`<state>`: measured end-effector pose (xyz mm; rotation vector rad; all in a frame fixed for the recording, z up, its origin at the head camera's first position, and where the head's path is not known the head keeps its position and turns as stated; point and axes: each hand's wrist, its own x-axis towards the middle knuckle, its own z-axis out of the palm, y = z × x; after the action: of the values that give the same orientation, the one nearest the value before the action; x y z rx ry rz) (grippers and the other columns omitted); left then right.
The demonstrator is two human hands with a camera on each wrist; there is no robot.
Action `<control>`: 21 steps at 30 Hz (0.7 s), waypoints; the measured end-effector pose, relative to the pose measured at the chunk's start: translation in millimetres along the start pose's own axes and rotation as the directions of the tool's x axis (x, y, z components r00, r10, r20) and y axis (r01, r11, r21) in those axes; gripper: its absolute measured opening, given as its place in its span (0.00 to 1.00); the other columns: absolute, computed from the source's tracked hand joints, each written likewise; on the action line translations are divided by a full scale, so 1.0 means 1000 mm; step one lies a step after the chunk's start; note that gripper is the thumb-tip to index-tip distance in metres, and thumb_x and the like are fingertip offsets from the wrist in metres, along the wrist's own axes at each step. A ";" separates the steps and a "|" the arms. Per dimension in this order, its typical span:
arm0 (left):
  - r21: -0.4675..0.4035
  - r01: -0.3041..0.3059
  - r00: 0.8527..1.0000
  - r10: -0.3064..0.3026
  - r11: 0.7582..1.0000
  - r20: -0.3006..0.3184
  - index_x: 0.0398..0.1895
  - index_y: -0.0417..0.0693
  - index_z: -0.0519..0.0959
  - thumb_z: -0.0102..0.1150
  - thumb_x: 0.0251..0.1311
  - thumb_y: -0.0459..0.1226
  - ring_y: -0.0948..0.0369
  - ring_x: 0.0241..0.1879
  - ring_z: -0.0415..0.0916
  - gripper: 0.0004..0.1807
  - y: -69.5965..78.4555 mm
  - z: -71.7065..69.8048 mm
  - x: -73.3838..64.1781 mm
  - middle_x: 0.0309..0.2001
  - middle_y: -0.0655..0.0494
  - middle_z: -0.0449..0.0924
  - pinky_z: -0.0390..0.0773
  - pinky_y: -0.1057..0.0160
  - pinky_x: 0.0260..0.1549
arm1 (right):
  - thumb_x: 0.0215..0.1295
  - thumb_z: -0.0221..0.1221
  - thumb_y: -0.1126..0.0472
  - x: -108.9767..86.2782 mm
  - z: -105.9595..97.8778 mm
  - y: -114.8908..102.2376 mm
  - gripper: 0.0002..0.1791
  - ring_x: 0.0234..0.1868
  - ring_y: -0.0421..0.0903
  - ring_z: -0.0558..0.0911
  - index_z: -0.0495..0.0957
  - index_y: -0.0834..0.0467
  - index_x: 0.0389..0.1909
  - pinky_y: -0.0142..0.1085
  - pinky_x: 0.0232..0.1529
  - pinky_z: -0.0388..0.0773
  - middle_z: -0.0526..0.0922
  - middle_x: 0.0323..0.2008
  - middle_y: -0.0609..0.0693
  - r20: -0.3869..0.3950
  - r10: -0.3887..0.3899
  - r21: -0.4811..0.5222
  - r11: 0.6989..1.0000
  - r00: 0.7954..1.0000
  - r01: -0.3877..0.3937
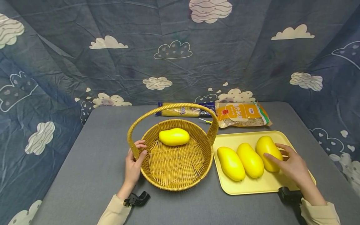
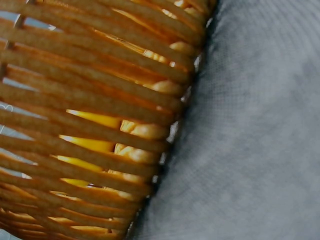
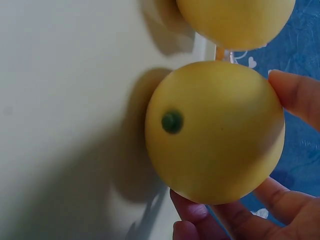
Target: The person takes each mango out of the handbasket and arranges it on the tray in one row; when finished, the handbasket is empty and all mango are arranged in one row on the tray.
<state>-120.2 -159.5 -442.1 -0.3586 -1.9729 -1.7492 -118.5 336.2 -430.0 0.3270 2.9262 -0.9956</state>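
A round wicker basket with a tall arched handle stands mid-table, and one yellow mango lies at the far side inside it. My left hand grips the basket's left rim by the foot of the handle. In the left wrist view the woven wall fills much of the picture. On the right, a pale yellow tray bears a left mango, a middle mango and a right mango. My right hand holds the right mango, thumb and fingers on opposite sides.
Behind the basket lies a long blue-and-yellow packet. Beside it is an orange food bag, with a small thin yellow-and-white item near its left end. A dark cloud-patterned cloth hangs behind the grey table.
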 end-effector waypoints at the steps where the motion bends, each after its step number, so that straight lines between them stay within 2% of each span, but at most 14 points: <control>1: -0.001 0.001 1.000 -0.001 1.000 0.000 0.42 0.23 0.72 0.50 0.60 0.19 0.45 0.57 0.63 0.08 0.000 0.000 0.000 0.52 0.28 0.68 0.61 0.68 0.55 | 0.62 0.57 0.39 0.000 -0.001 0.000 0.46 0.51 0.72 0.69 0.56 0.71 0.66 0.60 0.44 0.68 0.65 0.55 0.77 0.008 0.000 0.001 1.000 1.000 0.000; 16: 0.005 0.013 1.000 -0.013 1.000 -0.004 0.42 0.23 0.72 0.51 0.60 0.20 0.48 0.57 0.64 0.08 -0.001 0.000 0.000 0.52 0.29 0.69 0.61 0.68 0.55 | 0.64 0.50 0.35 0.003 -0.009 0.004 0.49 0.56 0.73 0.62 0.52 0.71 0.68 0.62 0.47 0.65 0.58 0.60 0.77 0.158 0.024 0.015 1.000 0.987 -0.027; 21: -0.005 0.017 1.000 -0.017 1.000 -0.006 0.42 0.23 0.72 0.50 0.60 0.20 0.47 0.57 0.64 0.08 -0.001 0.000 0.000 0.52 0.29 0.69 0.61 0.68 0.55 | 0.65 0.49 0.35 0.002 -0.011 0.004 0.49 0.56 0.74 0.61 0.49 0.73 0.68 0.63 0.48 0.64 0.57 0.60 0.78 0.178 0.029 0.006 1.000 0.984 -0.031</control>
<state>-120.5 -159.4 -443.0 -0.3390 -1.9734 -1.7639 -119.4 346.3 -423.7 0.2663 2.7493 -0.9796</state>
